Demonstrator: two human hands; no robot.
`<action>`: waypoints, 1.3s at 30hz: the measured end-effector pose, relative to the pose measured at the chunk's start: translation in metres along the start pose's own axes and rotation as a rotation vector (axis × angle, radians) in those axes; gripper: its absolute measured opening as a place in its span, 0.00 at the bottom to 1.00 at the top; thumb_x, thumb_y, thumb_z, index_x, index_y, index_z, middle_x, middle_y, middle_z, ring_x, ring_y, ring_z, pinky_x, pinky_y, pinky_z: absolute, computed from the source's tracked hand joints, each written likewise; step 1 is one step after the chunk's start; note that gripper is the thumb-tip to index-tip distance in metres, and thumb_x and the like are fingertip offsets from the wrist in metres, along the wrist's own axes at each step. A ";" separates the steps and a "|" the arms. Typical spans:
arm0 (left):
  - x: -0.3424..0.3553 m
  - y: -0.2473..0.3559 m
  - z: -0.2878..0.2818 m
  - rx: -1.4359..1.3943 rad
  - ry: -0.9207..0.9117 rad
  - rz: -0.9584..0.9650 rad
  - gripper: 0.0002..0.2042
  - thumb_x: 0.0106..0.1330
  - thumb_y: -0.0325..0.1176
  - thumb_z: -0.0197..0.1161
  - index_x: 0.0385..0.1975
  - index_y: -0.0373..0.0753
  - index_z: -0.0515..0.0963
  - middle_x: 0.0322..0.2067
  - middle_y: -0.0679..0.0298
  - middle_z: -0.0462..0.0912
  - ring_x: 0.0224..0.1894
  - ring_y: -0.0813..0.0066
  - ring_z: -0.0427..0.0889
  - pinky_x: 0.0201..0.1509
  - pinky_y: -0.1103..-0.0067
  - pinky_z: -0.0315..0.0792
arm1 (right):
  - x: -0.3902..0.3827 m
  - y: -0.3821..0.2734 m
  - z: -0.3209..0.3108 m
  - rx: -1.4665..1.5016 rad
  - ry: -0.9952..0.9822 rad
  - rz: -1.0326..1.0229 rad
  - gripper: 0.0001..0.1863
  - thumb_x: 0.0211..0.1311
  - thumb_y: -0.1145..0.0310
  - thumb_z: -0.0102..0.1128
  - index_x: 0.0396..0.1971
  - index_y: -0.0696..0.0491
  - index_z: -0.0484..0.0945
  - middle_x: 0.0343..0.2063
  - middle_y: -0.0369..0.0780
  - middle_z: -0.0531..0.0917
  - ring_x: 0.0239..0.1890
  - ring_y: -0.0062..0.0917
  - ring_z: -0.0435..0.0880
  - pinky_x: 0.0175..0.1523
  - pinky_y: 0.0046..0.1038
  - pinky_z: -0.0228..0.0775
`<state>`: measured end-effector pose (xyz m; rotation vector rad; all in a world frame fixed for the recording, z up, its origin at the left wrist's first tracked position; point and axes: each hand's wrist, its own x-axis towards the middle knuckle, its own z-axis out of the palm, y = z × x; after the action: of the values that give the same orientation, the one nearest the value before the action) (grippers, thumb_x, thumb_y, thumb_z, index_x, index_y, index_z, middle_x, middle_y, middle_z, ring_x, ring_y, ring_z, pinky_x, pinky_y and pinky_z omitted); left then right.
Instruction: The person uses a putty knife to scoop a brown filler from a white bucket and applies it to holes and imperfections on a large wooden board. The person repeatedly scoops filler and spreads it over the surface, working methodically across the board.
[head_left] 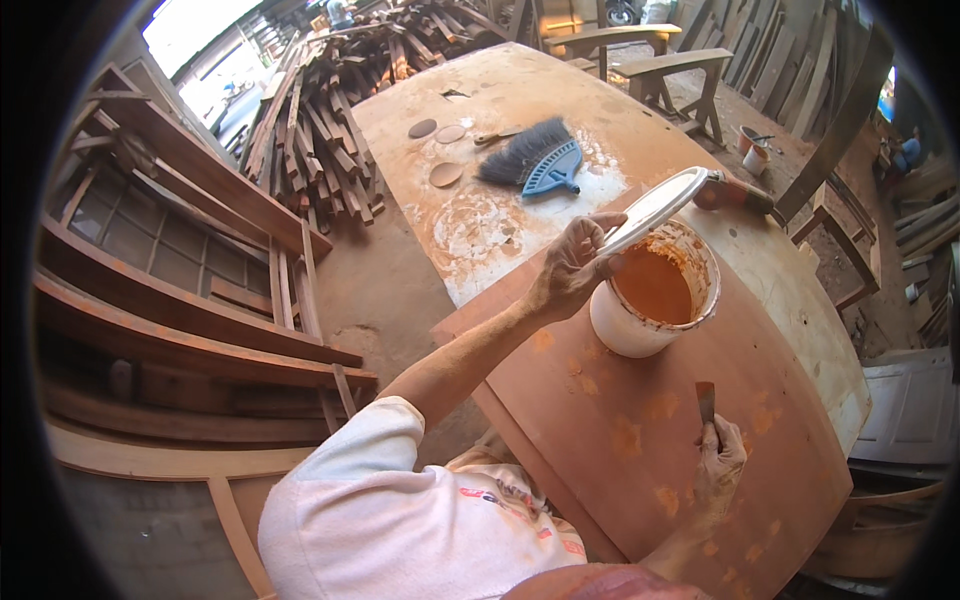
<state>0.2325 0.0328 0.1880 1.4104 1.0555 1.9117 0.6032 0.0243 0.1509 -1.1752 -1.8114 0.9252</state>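
Note:
A round white lid (pixel 655 210) is pinched at its near edge in my left hand (pixel 578 262). It is tilted up over the far side of the white plastic tub (pixel 640 328). Inside the tub is orange-brown paste (pixel 655 284), and more of it is smeared along the inner wall and rim. My right hand (pixel 722 447) is closed around a putty knife (pixel 706 400), with its wide blade pointing away from me. Under both hands lies a reddish-brown wooden panel (pixel 560 450) with several orange paste patches on it.
Beyond the tub, a blue broom head (pixel 555 172) with dark bristles, round sanding discs (pixel 445 174) and a power tool (pixel 735 195) lie on the dusty table (pixel 480 80). Stacked wood strips (pixel 320 140) and wooden frames (pixel 200 345) stand left; a white panel (pixel 905 410) is right.

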 end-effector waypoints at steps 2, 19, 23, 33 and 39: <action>0.008 -0.020 0.002 0.008 0.024 0.022 0.16 0.74 0.42 0.70 0.41 0.41 0.70 0.62 0.55 0.78 0.59 0.76 0.77 0.62 0.76 0.75 | 0.033 -0.032 0.001 -0.096 0.029 -0.169 0.11 0.72 0.80 0.60 0.48 0.58 0.86 0.27 0.37 0.79 0.27 0.18 0.77 0.33 0.27 0.70; -0.072 -0.084 -0.138 -0.066 0.196 -0.252 0.25 0.74 0.51 0.66 0.52 0.34 0.70 0.58 0.53 0.79 0.63 0.66 0.79 0.72 0.63 0.72 | 0.201 -0.130 0.123 -1.180 -0.409 0.025 0.10 0.76 0.72 0.52 0.48 0.53 0.83 0.42 0.46 0.88 0.49 0.37 0.89 0.56 0.41 0.83; -0.082 -0.088 -0.146 0.083 0.092 -0.308 0.25 0.73 0.55 0.67 0.49 0.38 0.69 0.64 0.46 0.76 0.65 0.61 0.77 0.71 0.66 0.70 | 0.215 -0.112 0.138 -1.115 -0.496 0.000 0.13 0.78 0.65 0.55 0.50 0.57 0.82 0.42 0.50 0.88 0.48 0.41 0.89 0.55 0.46 0.82; -0.087 -0.121 -0.144 0.100 -0.040 -0.234 0.28 0.65 0.58 0.74 0.42 0.41 0.69 0.66 0.43 0.72 0.71 0.55 0.70 0.74 0.60 0.65 | 0.220 -0.107 0.161 -1.081 -0.744 0.324 0.14 0.75 0.66 0.57 0.47 0.62 0.80 0.33 0.51 0.88 0.39 0.37 0.91 0.50 0.37 0.87; -0.085 -0.123 -0.141 -0.020 -0.047 -0.283 0.28 0.64 0.56 0.75 0.44 0.42 0.68 0.68 0.45 0.70 0.73 0.55 0.67 0.77 0.58 0.62 | 0.217 -0.084 0.165 -0.676 -0.523 0.438 0.10 0.72 0.70 0.57 0.39 0.62 0.83 0.32 0.50 0.89 0.34 0.31 0.92 0.40 0.35 0.88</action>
<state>0.1208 -0.0054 0.0195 1.2158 1.1432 1.6737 0.3652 0.1754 0.1985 -1.9423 -2.4521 0.9442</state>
